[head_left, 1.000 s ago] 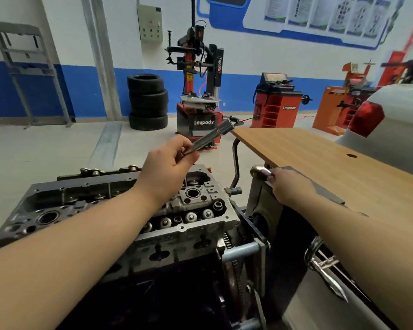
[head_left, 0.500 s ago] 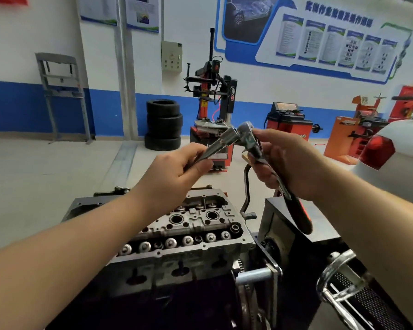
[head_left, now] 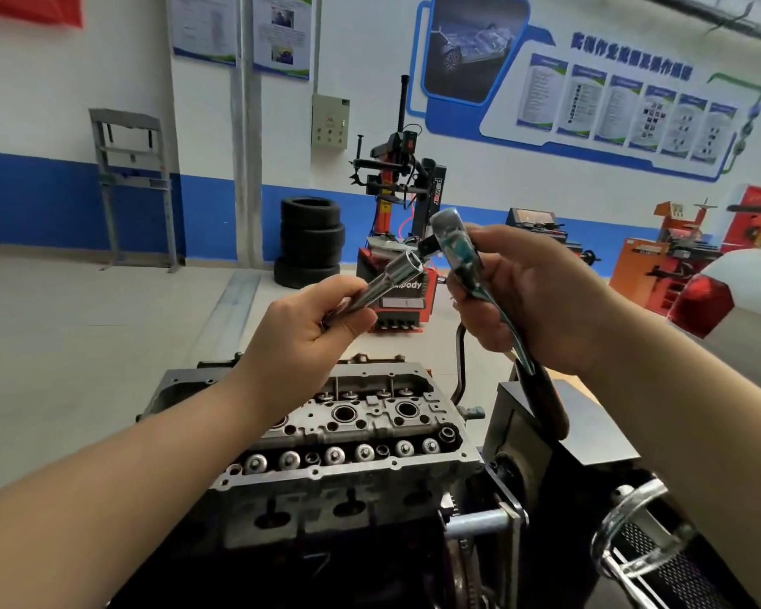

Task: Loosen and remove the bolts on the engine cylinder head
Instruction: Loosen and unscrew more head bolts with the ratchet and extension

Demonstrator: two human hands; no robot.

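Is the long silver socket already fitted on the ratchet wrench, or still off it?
Off. The long silver socket in the left hand shows a gap before the ratchet wrench drive.

We see a socket [head_left: 392, 279] of bright, polished metal, smooth and glossy. The ratchet [head_left: 458, 252] has the same shiny chrome look on its head, and its handle [head_left: 545, 402] looks like matt black plastic. The cylinder head [head_left: 352, 437] is dull grey cast metal, rough and stained. The tyres [head_left: 310, 241] are matt black rubber.
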